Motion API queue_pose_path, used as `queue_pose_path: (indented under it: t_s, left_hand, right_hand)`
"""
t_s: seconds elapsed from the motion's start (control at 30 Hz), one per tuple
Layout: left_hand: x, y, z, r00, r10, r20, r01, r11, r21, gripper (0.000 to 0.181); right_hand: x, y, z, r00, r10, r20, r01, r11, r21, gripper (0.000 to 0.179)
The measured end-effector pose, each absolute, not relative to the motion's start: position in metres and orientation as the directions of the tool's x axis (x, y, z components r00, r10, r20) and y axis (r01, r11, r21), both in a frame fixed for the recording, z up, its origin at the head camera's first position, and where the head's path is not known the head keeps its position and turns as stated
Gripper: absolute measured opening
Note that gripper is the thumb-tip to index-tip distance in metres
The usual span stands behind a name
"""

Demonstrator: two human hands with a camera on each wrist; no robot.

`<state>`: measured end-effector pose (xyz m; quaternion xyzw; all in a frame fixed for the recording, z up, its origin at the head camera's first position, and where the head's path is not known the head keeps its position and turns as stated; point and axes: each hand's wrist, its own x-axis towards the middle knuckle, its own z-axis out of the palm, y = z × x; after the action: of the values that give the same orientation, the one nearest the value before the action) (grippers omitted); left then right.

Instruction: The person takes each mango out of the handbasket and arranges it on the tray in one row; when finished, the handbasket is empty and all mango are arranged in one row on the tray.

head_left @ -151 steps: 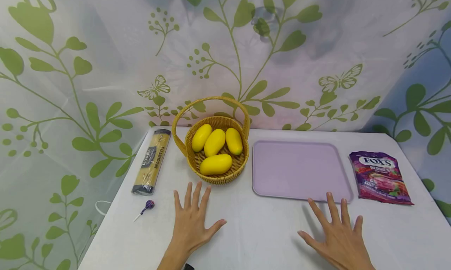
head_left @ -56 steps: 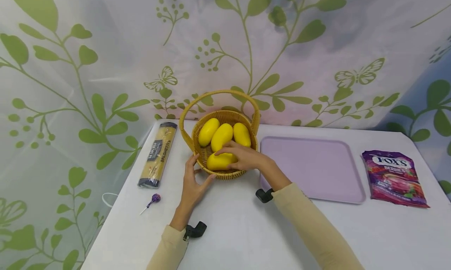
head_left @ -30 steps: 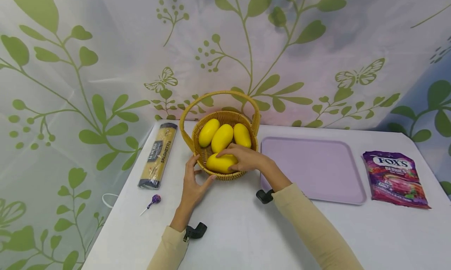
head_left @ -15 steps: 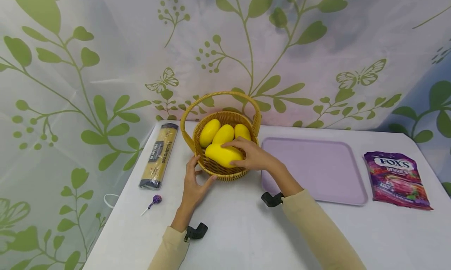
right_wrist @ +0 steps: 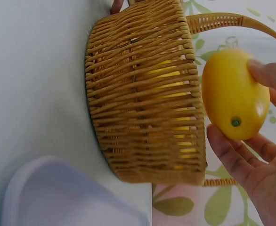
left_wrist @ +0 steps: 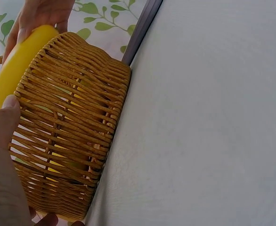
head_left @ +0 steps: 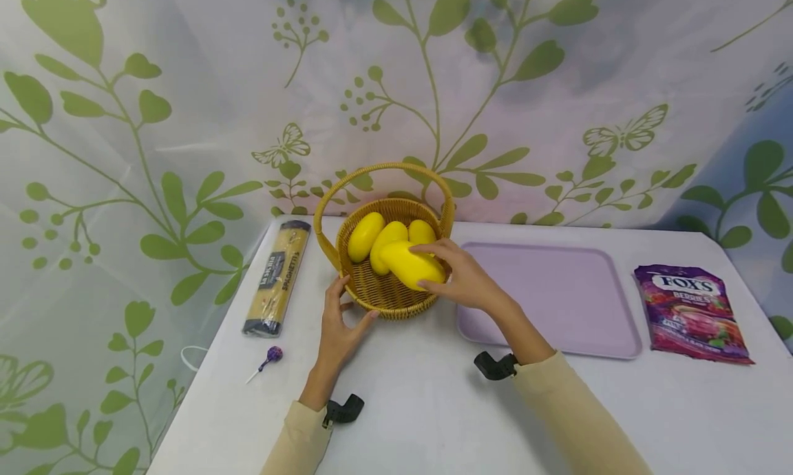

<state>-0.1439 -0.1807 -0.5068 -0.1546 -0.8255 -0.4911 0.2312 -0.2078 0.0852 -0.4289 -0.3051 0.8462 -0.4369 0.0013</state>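
My right hand [head_left: 473, 282] holds a smooth yellow mango [head_left: 409, 265] between thumb and fingers, over the right part of the wicker basket [head_left: 387, 312]. In the right wrist view, this mango [right_wrist: 232, 94] is at the basket's rim level and above, its small green stem end showing. Three more mangoes lie inside the basket; one of them is a mango [head_left: 365, 237] at the left, and the other two are partly covered by the held one. My left hand [head_left: 337, 334] grips the basket's near left side, its thumb [left_wrist: 10, 106] at the rim in the left wrist view.
Right of the basket lies a flat lilac tray [head_left: 551, 299], then a purple FOX'S candy bag [head_left: 694, 314]. On the left are a spaghetti pack [head_left: 279, 279] and a lollipop [head_left: 272, 354]. A leaf-patterned curtain [head_left: 520, 138] stands behind the white table [head_left: 421, 406].
My right hand has lifted the front mango from the basket's bottom and moved it up and to the right. Earlier both hands were spread over the table; the left now stays on the basket.
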Motion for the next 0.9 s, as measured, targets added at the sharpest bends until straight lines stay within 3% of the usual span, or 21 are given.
queue_pose_path:
  t_s: [0.53, 0.9]
  left_hand:
    - [-0.143, -0.181, -0.502, -0.835, 0.024, 0.55, 0.498, 0.458, 0.736, 0.078]
    - [-0.141, -0.181, -0.502, -0.844, 0.023, 0.535, 0.485, 0.457, 0.746, 0.077]
  right_hand:
    - [-0.165, 0.154, -0.444, -0.935, -0.164, 0.314, -0.353, 0.497, -0.793, 0.06]
    - [-0.169, 0.168, -0.478, -0.989, -0.026, 0.144, -0.134, 0.555, -0.821, 0.06]
